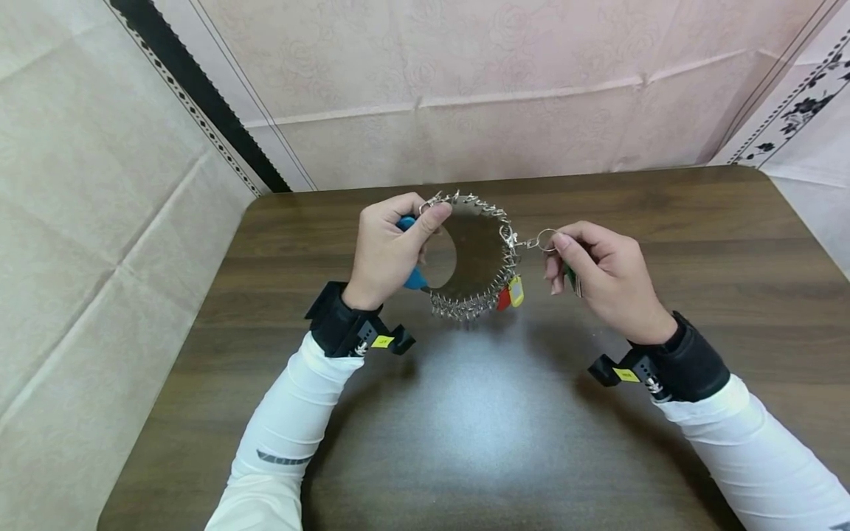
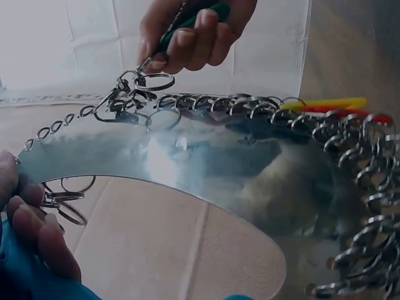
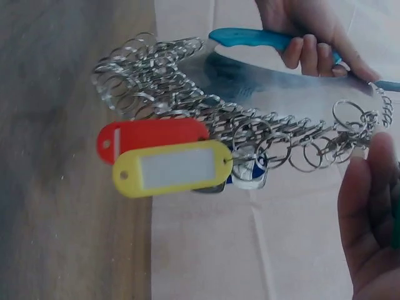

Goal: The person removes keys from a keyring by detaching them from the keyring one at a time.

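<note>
My left hand grips the blue handle of a shiny round metal key-holder plate, its thumb over the rim. Small metal snap hooks line the plate's edge. On the plate's right side, my right hand pinches a split key ring, which links to a hook at the rim. Something green, partly hidden by the fingers, sits in the same hand. A red key tag and a yellow key tag dangle from rings at the plate's lower right.
Both hands are above a dark brown wooden table. Pale patterned cloth hangs behind its far edge, with more cloth on the left. Beneath the tags, a small tag with a blue mark also hangs.
</note>
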Demonstrator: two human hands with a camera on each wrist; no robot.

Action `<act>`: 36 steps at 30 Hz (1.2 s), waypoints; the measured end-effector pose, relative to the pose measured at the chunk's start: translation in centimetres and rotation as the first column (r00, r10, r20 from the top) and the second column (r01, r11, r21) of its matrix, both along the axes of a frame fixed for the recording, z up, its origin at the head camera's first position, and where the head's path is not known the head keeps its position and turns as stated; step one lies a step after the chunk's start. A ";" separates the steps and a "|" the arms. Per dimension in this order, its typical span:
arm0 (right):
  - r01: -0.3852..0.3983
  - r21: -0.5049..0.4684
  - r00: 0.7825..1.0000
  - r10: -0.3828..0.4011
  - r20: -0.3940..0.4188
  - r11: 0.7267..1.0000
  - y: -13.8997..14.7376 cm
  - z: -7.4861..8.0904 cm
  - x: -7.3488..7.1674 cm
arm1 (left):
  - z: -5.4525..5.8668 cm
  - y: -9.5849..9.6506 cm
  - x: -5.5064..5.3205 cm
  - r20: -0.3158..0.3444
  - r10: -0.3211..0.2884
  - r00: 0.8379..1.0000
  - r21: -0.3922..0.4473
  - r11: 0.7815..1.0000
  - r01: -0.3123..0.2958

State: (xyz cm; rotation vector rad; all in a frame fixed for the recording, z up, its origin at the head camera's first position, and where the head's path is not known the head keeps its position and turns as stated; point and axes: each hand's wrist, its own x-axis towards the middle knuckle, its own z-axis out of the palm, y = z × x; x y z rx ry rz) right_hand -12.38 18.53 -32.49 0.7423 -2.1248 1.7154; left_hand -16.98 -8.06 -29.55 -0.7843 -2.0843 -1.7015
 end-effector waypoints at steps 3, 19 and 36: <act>-0.031 -0.112 0.998 0.036 0.044 0.993 -0.2 0.2 0.1 | 0.0 0.1 0.1 0.015 -0.020 1.000 -0.012 1.000 0.020; -0.136 -0.264 0.984 0.162 0.079 0.955 -0.4 1.0 0.3 | -0.2 0.0 0.0 0.126 -0.102 0.987 -0.203 0.971 0.126; -0.086 -0.217 0.993 0.101 0.058 0.972 -0.9 1.4 1.3 | 0.3 0.0 -0.1 0.409 -0.033 0.912 -0.420 0.881 0.220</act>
